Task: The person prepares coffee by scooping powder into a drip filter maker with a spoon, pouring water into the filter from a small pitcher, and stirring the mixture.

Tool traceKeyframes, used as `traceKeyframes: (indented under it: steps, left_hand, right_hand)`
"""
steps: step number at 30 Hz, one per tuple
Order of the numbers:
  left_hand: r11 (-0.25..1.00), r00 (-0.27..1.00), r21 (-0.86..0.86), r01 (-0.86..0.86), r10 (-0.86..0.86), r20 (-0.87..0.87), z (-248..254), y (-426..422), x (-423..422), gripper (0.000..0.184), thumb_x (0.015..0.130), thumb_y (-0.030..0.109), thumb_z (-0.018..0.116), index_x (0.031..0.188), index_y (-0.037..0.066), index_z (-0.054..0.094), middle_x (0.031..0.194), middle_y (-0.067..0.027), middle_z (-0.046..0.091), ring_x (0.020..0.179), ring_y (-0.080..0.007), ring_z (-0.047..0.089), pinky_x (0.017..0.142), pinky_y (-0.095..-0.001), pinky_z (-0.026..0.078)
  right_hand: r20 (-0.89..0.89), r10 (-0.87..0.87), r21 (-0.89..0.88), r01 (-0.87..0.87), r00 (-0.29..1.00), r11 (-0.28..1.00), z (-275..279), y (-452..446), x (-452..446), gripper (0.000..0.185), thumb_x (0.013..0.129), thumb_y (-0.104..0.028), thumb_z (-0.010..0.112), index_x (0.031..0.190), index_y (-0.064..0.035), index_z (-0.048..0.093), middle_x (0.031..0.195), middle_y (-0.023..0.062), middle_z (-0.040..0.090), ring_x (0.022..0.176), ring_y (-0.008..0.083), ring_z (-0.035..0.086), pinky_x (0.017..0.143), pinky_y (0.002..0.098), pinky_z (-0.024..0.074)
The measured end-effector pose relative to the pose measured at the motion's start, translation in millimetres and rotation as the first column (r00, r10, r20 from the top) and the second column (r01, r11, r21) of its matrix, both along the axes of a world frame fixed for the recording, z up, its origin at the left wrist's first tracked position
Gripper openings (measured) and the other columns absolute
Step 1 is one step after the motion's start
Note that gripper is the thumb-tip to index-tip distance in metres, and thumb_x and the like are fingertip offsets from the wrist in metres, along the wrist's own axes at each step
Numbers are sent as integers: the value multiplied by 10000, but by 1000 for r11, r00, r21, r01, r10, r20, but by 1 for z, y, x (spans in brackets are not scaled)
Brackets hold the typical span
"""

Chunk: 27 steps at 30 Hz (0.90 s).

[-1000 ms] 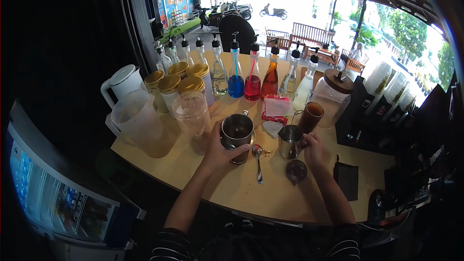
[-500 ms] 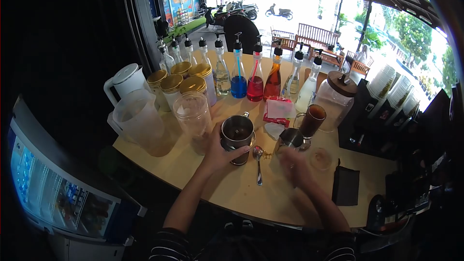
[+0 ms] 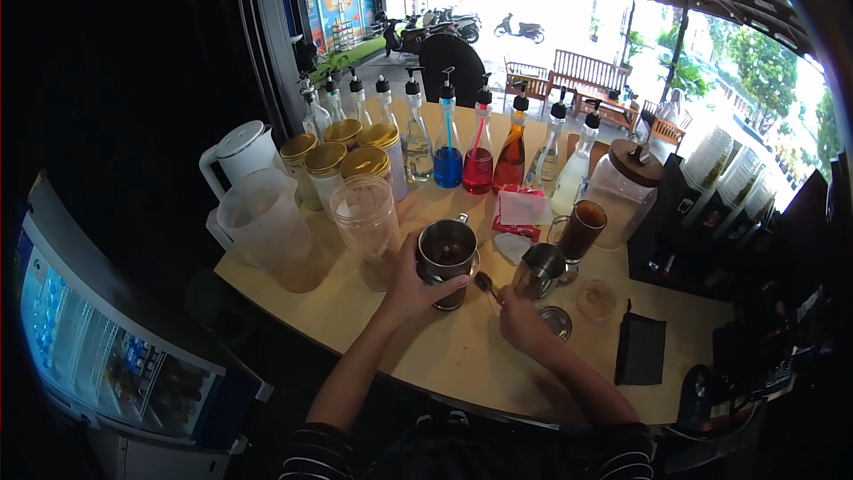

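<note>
My left hand [image 3: 415,283] is wrapped round a metal cup [image 3: 447,247] that holds a dark liquid and sits on a glass. My right hand [image 3: 524,320] is closed on the handle of a spoon [image 3: 486,284], just right of that glass. Behind my right hand stands a steel pitcher [image 3: 539,270]. A round metal lid [image 3: 556,323] lies beside the right wrist, and a clear round dish [image 3: 596,300] is farther right. The glass mug [image 3: 584,231] of brown drink stands behind the pitcher.
Pump bottles [image 3: 447,156] line the table's back edge. Gold-lidded jars [image 3: 362,163], a clear jar [image 3: 365,222] and plastic jugs [image 3: 265,222] stand left. Red packets [image 3: 521,208] lie in the middle. A dark cloth [image 3: 640,348] and cup rack [image 3: 684,213] are on the right.
My right hand has let go of the pitcher, moved left and taken hold of the spoon. The metal lid now shows beside my right wrist. My left hand stays on the cup.
</note>
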<state>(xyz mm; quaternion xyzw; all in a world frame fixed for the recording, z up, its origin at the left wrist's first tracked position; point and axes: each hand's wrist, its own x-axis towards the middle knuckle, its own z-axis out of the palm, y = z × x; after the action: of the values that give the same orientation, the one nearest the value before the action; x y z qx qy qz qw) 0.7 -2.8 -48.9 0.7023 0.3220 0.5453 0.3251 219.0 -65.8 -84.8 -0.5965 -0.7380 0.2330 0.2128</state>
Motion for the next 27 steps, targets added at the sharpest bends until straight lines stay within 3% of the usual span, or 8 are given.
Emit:
traceKeyframes:
  steps: [5,8,10,13,16,19,24,27]
  left_hand:
    - [1000,1000,-3,7,-7,8,-3,2,-1,782,648,256,865,1235,11,409,1149,-134,563,1080,-223,578,932,-363,459]
    - [1000,1000,14,-7,8,-26,-1,1,-1,786,647,261,865,1236,12,407,1150,-135,562,1083,-226,577,933,-365,460]
    - [1000,999,-22,-17,17,-33,-1,0,-2,780,647,265,865,1230,13,412,1148,-135,563,1082,-227,577,933,-365,461]
    - [1000,999,1,-13,13,-47,6,-1,-2,783,635,266,870,1222,13,418,1143,-136,566,1081,-229,578,933,-362,461]
    - [999,1000,-44,-7,7,-10,4,-2,-2,779,626,259,873,1215,14,426,1132,-133,569,1071,-226,581,925,-356,464]
    - [999,999,-41,-24,23,-28,10,-6,-1,763,621,255,871,1203,17,438,1115,-131,572,1050,-225,588,908,-354,468]
    - [998,998,-48,-43,41,-57,9,-6,-2,735,628,254,863,1190,23,451,1098,-130,575,1027,-227,594,889,-354,471]
    - [997,995,-42,-61,58,-75,13,-8,-3,730,629,252,861,1188,23,453,1093,-131,575,1020,-231,596,883,-355,471]
  right_hand:
    - [-86,-145,133,156,986,979,65,-4,16,187,853,6,461,1039,20,480,853,266,605,854,423,615,696,448,473]
    - [-178,-36,323,93,983,942,118,-3,15,201,853,18,463,1047,9,512,888,226,621,859,405,619,695,432,479]
    - [-48,154,451,-116,987,885,139,3,3,239,833,23,490,1059,-21,550,907,175,631,853,378,623,711,421,487]
    - [314,174,370,-289,933,883,154,18,-19,297,774,37,530,1068,-5,535,973,183,629,886,367,626,725,442,501]
    - [471,194,335,-378,860,863,159,42,-39,301,756,25,546,1051,-25,578,976,150,629,882,335,639,736,424,521]
    - [529,332,181,-486,781,855,182,50,-40,213,767,-2,552,967,-27,619,963,134,616,872,325,644,729,414,530]
    - [633,246,271,-508,734,818,185,49,-53,144,782,-59,572,900,-20,644,907,113,644,871,302,657,709,393,537]
    - [624,349,156,-549,699,821,193,48,-57,123,779,-68,587,872,-15,647,912,118,649,852,289,667,689,373,545]
